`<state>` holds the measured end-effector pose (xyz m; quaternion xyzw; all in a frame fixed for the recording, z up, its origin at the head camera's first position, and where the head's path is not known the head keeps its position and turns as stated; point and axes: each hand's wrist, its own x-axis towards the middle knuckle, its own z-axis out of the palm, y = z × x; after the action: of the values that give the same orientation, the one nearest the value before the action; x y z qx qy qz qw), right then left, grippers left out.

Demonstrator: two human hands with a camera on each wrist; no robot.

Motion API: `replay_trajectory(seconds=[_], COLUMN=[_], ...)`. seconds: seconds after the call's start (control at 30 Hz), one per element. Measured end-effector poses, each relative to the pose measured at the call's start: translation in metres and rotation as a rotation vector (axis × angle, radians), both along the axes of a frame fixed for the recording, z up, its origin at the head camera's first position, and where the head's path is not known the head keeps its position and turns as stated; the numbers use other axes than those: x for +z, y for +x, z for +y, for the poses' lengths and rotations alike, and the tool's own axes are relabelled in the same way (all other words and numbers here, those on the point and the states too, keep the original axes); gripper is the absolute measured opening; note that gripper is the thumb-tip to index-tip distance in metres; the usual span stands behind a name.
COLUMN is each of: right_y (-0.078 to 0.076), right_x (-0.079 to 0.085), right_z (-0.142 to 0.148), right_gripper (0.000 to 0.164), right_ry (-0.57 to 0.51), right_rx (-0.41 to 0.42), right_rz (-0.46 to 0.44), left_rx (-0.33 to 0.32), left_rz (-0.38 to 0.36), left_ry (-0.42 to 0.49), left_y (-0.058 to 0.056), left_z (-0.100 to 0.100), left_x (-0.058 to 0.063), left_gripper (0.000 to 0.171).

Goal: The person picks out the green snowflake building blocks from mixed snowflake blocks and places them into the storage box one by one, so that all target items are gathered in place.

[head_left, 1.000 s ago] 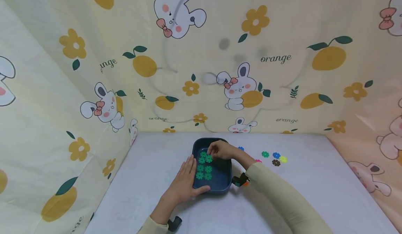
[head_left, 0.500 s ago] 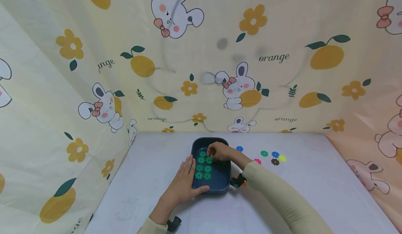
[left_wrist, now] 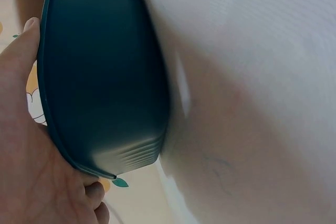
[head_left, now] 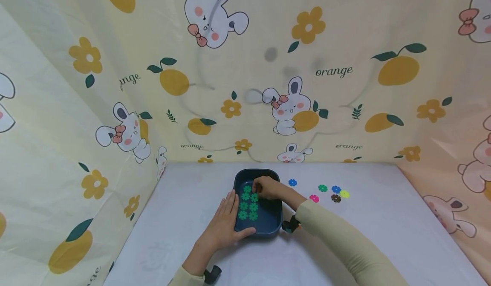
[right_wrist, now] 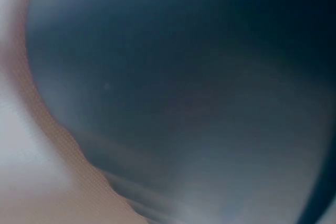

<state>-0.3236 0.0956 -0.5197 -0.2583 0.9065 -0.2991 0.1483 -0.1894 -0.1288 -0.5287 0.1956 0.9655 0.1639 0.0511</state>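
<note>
A dark blue rectangular tray [head_left: 267,226] stands on the white table. Inside it, green flower-shaped discs [head_left: 243,215] lie in two columns along its left half. My left hand [head_left: 223,226] rests against the tray's left side and near corner, fingers straight along the rim and thumb across the front edge. The left wrist view shows the same hand [left_wrist: 37,166] at the rim of the tray [left_wrist: 105,72]. My right hand [head_left: 270,188] reaches into the tray's far part, its curled fingertips pinching at a green disc [head_left: 254,197] partly hidden by them. The right wrist view shows only the tray's blurred wall [right_wrist: 131,77].
Right of the tray, loose flower-shaped discs lie on the table: a blue one [head_left: 293,183], a pink one [head_left: 314,198], a green one [head_left: 323,188], and a brown one [head_left: 336,198] beside blue and yellow [head_left: 345,194] ones. A patterned curtain [head_left: 245,119] hangs behind.
My right fingertips have shifted slightly toward me with the green disc at them, inside the tray. My left hand and the tray have stayed in place.
</note>
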Motion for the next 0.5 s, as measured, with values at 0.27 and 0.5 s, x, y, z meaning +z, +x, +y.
replay_trajectory(seconds=[0.27, 0.5], right_y=[0.001, 0.005], right_x=[0.004, 0.014], right_z=[0.003, 0.019], right_gripper=[0.011, 0.012], right_ry=[-0.032, -0.147], right_rx=[0.011, 0.048], right_rz=[0.032, 0.072], left_rx=[0.001, 0.001], left_rz=[0.001, -0.002], left_ry=[0.003, 0.009], left_y=[-0.003, -0.003], left_z=[0.0, -0.001], left_x=[-0.002, -0.003], left_gripper=[0.122, 0.123])
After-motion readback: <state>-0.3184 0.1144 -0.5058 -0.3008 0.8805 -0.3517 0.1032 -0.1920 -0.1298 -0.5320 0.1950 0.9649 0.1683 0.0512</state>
